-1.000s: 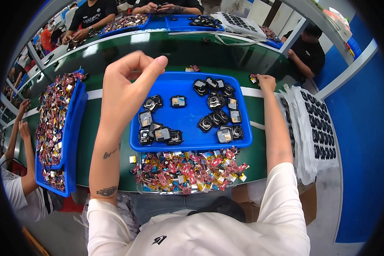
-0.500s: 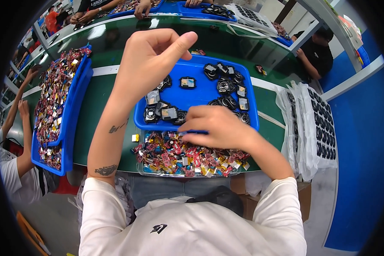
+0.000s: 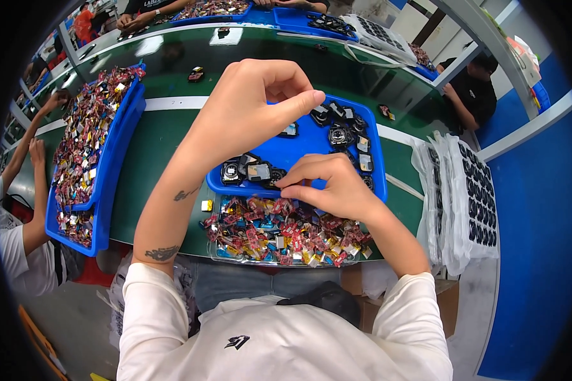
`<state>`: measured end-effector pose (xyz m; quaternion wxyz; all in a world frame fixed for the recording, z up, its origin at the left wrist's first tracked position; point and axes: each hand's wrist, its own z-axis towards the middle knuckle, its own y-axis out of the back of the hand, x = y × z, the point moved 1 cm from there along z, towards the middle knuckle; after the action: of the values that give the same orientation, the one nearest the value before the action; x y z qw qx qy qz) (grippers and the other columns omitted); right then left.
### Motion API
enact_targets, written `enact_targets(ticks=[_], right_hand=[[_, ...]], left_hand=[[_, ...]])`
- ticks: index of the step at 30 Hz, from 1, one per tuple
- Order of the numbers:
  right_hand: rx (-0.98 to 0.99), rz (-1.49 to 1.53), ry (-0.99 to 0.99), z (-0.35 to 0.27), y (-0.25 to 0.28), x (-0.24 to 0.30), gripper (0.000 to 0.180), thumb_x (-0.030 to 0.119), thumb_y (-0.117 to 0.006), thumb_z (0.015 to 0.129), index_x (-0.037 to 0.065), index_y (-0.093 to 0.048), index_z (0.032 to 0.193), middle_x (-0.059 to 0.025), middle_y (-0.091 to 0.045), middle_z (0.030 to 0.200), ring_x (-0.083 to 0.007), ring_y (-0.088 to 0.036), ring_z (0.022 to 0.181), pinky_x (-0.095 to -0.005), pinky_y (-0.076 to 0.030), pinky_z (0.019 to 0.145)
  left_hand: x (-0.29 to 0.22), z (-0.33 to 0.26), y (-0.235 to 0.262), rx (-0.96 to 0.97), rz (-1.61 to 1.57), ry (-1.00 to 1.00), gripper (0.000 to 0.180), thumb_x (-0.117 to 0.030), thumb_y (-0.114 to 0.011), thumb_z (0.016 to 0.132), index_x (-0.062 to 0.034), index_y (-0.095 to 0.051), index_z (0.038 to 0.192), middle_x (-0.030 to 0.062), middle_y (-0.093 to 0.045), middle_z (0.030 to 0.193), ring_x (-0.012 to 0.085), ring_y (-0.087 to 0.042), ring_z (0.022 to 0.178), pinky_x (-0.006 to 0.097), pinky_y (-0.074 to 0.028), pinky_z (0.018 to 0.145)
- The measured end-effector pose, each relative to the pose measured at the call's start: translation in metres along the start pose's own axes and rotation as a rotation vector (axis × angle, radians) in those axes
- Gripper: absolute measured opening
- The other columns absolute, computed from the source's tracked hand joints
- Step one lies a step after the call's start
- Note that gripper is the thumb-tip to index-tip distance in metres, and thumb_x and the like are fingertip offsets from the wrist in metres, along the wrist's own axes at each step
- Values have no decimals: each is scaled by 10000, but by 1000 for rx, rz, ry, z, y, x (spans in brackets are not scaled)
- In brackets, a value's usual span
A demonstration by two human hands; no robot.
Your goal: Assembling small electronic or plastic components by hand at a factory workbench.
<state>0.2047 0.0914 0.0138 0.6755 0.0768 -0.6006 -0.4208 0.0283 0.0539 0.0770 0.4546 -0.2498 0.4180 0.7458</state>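
Note:
My left hand [image 3: 257, 105] is raised over the far left part of a blue tray [image 3: 219, 190], thumb and index finger brought together; anything between them is too small to make out. My right hand [image 3: 330, 184] is low at the tray's near rim, its thumb and index finger pinched beside a round black watch-like case [image 3: 276, 176]. Whether the fingers grip that case cannot be told. More black cases, some with a pale square piece on them, line the tray, such as this one [image 3: 258, 172]. Just below my right hand lies a clear tray's heap of small red circuit boards with yellow and silver pieces [image 3: 286, 235].
At the left stands a long blue bin [image 3: 100, 222] full of similar boards. White sheets holding black cases [image 3: 476, 197] stack at the right. Loose assemblies [image 3: 196, 74] lie on the green conveyor [image 3: 165, 73]. Co-workers [image 3: 476, 95] sit around it.
My left hand has moved right and slightly down over the tray. My right hand's fingers have drawn into a pinch. A co-worker's hand at the far side has withdrawn from the conveyor.

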Motion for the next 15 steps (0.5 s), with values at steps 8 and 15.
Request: enact_targets(ticks=[8,15], right_hand=[[-186,124,38,4,27,10,61,49,-663,818,-2,-645,847,-64,-678,796,-136,-654,713,-268,-509,647],[-552,414,82,27,67,26,118,60,-637,867,-40,-610,924,-124,-683,813,-142,-663,732,-240,-534,648]], left_hand=[[-4,1,-1,73,26,-21,155,-138,-664,829,16,-653,814,40,-664,721,75,-611,683,223,-481,635],[-13,0,-3,-23,29,-267,185,-115,-752,735,-16,-682,875,61,-682,802,139,-639,773,273,-489,712]])
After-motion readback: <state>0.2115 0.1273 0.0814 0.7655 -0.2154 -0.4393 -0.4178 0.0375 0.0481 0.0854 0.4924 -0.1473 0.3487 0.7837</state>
